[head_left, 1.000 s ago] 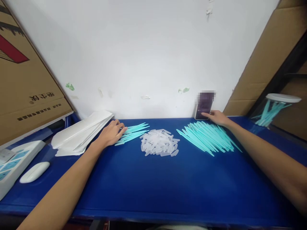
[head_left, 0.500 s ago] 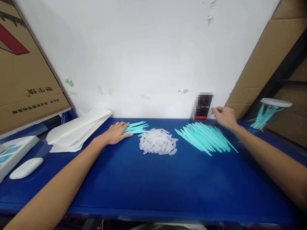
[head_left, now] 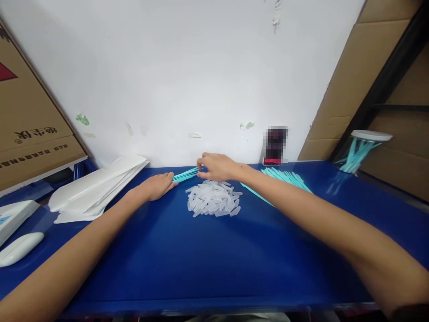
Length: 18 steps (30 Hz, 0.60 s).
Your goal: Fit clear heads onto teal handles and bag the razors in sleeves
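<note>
My left hand [head_left: 157, 185] is closed around one end of a small bundle of thin turquoise sticks [head_left: 185, 175], low over the back of the blue table. At the bundle's other end is my right hand [head_left: 216, 167], its thumb and curled fingers around the stick tips. Just in front of the right hand lies a heap of small frosted, translucent caps or sleeves [head_left: 213, 200]. A larger pile of turquoise sticks [head_left: 286, 178] lies to the right, partly hidden behind my right forearm.
A phone [head_left: 274, 147] leans on the back wall. To the right stands a clear jar with a white lid [head_left: 371, 135], holding more sticks. White paper-like sheets [head_left: 97, 190] lie at left, with a white mouse [head_left: 22, 248] and a white device [head_left: 16, 219]. Cardboard [head_left: 36, 107] flanks the table.
My right hand has moved left from beside the phone to the tips of the held sticks. The sticks at my left hand were fanned out and are now drawn together. The view has shifted slightly right.
</note>
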Each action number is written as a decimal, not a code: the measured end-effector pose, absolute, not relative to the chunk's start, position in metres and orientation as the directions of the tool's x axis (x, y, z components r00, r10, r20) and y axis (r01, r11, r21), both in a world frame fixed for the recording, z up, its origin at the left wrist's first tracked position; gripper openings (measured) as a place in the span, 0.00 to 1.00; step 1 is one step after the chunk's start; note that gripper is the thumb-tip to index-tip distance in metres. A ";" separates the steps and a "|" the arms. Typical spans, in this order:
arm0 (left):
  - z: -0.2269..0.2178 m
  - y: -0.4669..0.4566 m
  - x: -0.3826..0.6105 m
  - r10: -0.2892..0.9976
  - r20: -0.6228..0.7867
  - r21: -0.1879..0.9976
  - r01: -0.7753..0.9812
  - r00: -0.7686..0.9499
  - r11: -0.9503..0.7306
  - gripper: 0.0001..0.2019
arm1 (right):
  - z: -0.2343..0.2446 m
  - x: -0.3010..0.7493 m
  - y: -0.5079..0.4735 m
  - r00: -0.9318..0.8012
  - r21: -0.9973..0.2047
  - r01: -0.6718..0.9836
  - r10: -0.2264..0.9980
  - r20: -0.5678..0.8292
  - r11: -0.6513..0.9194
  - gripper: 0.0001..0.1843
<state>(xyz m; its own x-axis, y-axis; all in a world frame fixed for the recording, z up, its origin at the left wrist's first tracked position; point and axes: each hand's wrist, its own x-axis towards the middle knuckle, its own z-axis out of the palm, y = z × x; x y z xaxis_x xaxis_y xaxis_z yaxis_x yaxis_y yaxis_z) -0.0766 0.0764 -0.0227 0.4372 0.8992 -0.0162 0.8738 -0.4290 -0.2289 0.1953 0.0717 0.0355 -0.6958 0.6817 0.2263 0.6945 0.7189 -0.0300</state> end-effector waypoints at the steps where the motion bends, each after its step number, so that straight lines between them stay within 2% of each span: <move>1: -0.023 0.077 -0.075 0.903 -0.016 -0.240 0.875 0.429 -0.420 0.20 | 0.033 0.186 0.079 -0.687 -0.021 0.706 0.693 0.219 0.708 0.16; 7: -0.023 0.076 -0.071 0.915 0.003 -0.249 0.887 0.402 -0.389 0.19 | 0.019 0.147 0.102 -0.628 -0.001 0.762 0.740 0.239 0.647 0.21; 9: -0.024 0.076 -0.071 0.922 0.015 -0.240 0.897 0.387 -0.372 0.18 | 0.015 0.139 0.103 -0.624 0.006 0.767 0.743 0.240 0.642 0.25; 14: -0.027 0.075 -0.071 0.949 0.044 -0.211 0.931 0.313 -0.298 0.16 | 0.004 0.120 0.110 -0.728 0.036 0.684 0.678 0.095 0.729 0.33; 18: -0.026 0.072 -0.070 0.958 0.058 -0.200 0.943 0.281 -0.265 0.15 | 0.004 0.104 0.121 -0.737 0.051 0.674 0.676 -0.010 0.737 0.24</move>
<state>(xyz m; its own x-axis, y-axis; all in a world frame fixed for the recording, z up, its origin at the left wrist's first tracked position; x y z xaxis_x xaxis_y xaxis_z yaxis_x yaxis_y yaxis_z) -0.0703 0.0716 -0.0260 0.2813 0.9578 0.0583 0.9434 -0.2649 -0.1998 0.1041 0.1210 0.0041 -0.7373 0.6755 -0.0096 0.6743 0.7367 0.0508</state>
